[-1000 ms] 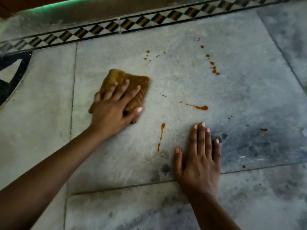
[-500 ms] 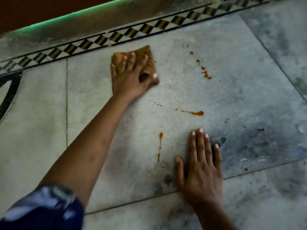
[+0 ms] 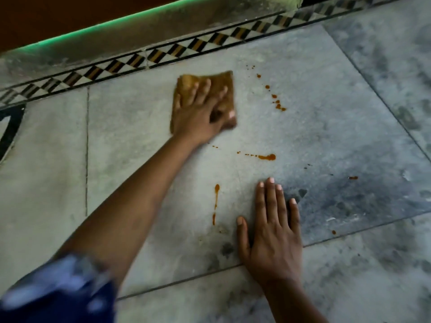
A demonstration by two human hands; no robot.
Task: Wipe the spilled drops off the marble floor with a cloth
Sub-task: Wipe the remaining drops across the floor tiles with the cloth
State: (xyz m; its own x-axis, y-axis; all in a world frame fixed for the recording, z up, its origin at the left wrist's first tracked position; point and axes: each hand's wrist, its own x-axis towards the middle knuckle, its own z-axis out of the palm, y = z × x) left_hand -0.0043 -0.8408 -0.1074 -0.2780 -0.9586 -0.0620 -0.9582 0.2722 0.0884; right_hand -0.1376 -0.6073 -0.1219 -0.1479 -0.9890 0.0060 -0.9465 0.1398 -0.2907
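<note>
Because the cloth (image 3: pixel 227 78) at upper centre looks soft and limp, I'd press its middle, where my left grip (image 3: pixel 201 113) lies flat, unclenched, while the right grip (image 3: pixel 272 229) rests released on the floor (image 3: pixel 326 127).

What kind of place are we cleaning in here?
Likely an indoor room or hallway: grey marble floor slabs, a checkered inlay border, and a raised step edged with green light.

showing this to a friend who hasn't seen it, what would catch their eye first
The orange drops scattered over the grey marble floor stand out first. The left hand presses a brown cloth flat near the patterned border, while the right hand rests flat on the floor, closer in.
</note>
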